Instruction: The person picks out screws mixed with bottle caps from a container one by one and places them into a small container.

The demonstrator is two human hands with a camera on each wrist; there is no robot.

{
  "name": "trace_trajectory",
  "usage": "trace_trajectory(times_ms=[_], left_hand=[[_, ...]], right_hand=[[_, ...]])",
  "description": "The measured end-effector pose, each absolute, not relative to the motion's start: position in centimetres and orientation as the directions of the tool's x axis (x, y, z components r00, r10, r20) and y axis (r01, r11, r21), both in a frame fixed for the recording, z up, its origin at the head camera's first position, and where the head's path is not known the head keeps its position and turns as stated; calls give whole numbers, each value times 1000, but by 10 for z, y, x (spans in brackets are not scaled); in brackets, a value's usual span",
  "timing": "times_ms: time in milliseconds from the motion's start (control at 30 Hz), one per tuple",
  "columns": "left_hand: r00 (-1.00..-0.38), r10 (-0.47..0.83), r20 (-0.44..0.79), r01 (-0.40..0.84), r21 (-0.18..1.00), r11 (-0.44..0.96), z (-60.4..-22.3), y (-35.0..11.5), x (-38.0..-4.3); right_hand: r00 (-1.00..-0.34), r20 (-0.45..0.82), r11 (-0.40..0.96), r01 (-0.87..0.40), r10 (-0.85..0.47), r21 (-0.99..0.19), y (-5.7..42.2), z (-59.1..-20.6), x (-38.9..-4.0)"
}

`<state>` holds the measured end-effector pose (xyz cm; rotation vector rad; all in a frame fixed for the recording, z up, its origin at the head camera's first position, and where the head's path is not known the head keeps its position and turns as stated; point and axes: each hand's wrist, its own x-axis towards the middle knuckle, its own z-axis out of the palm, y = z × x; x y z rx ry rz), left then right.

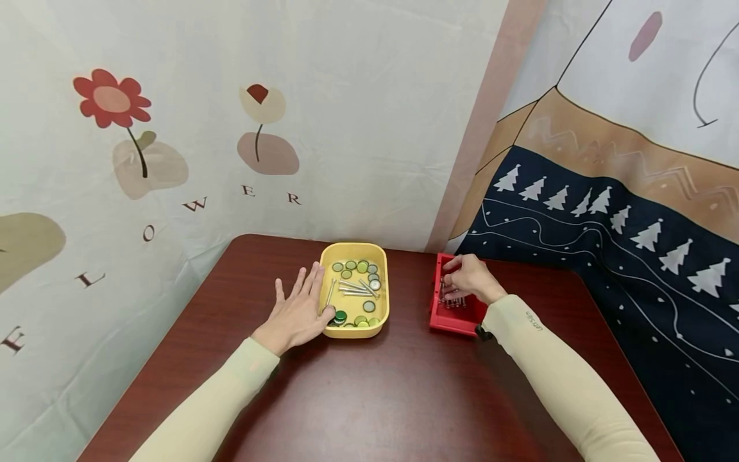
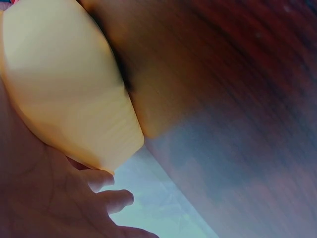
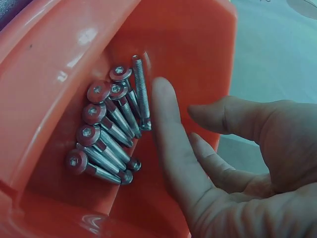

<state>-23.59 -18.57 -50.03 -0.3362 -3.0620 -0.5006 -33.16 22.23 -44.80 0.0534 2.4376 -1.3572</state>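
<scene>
My left hand (image 1: 293,317) rests against the left side of a yellow tray (image 1: 385,292), its fingers spread and straight, thumb over the near left rim. In the left wrist view the palm lies along the tray's outer wall (image 2: 64,74). Inside the tray are several long silver bolts (image 1: 356,292) and several bottle caps, one dark green (image 1: 340,316). My right hand (image 1: 473,280) reaches into a red bin (image 1: 456,326). In the right wrist view its fingers are apart and hold nothing; the index finger is right beside several silver hex-socket bolts (image 3: 109,124) on the bin's floor.
Both containers stand near the back edge of a dark brown wooden table (image 1: 369,398), with a gap between them. Behind it hangs a pale printed cloth (image 1: 369,128), and a dark blue tree-patterned part (image 1: 577,256) is at the right.
</scene>
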Motion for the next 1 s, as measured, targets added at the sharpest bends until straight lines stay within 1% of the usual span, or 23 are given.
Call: trace_trajectory(times_ms=[133, 233, 300, 400, 500, 567, 633, 700, 800, 900, 1000], left_hand=[[-978, 204, 45, 208, 315, 926, -500, -186, -235], [-977, 206, 46, 210, 315, 926, -500, -186, -236], [-977, 209, 46, 212, 313, 926, -500, -186, -236], [-976, 212, 41, 214, 310, 926, -500, -186, -236], [-977, 212, 33, 211, 310, 927, -500, -186, -237], [-976, 213, 38, 214, 312, 926, -499, -186, -237], [-977, 212, 37, 213, 313, 926, -499, -187, -236], [-976, 214, 39, 215, 315, 924, -498, -187, -235], [-975, 217, 39, 218, 324, 921, -497, -187, -235], [-975, 219, 37, 218, 326, 920, -497, -187, -235], [-976, 218, 31, 216, 325, 921, -498, -186, -236]], right_hand=[[-951, -282, 569, 163, -126, -806, 223, -446, -329], [-970, -212, 621, 92, -122, -778, 223, -444, -326], [-985, -121, 682, 4, -123, -731, 221, -443, -322], [-985, 76, 766, -167, -152, -621, 212, -440, -317], [-939, 246, 782, -338, -241, -523, 195, -437, -311], [-898, 300, 759, -435, -323, -485, 179, -434, -306], [-858, 301, 730, -513, -417, -451, 161, -431, -301], [-812, 271, 704, -584, -517, -406, 140, -429, -297], [-751, 160, 678, -652, -641, -339, 109, -425, -290], [-701, 31, 674, -696, -713, -247, 79, -423, -287], [-670, -81, 674, -728, -738, -126, 52, -425, -287]])
